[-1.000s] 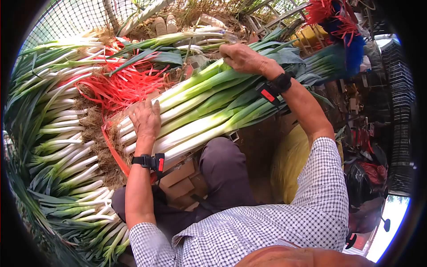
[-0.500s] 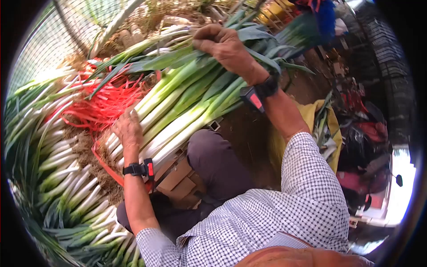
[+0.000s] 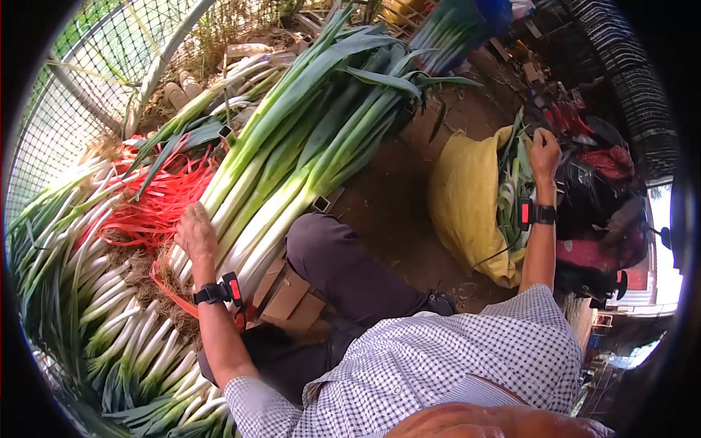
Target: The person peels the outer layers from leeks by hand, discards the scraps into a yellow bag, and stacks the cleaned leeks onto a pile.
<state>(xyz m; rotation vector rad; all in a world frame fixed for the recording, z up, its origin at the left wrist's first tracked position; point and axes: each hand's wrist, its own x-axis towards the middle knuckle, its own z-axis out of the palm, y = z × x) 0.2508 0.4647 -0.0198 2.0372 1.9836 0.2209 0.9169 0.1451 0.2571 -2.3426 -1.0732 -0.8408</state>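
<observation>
A large bunch of leeks (image 3: 281, 164) lies slantwise in front of me, white root ends towards me and green leaves at the far end. My left hand (image 3: 196, 235) is closed over the white stalks at the bunch's left edge, near the roots. Far to the right, my right hand (image 3: 544, 155) is raised beside the mouth of a yellow sack (image 3: 467, 197) filled with loose leek leaves (image 3: 513, 179). Its fingers are curled together; whether anything is in them is hidden. Red plastic ties (image 3: 164, 193) are heaped just beyond my left hand.
Many more leeks (image 3: 120, 292) are piled along the left, roots inward. Cardboard (image 3: 292, 303) lies by my knee (image 3: 328, 252). A wire mesh fence (image 3: 80, 95) stands at the far left. Dark bags (image 3: 591, 182) sit right of the sack.
My right hand has left the leek bunch, where it pinched a long green leaf, and swung right to the yellow sack. My left hand stays on the stalks.
</observation>
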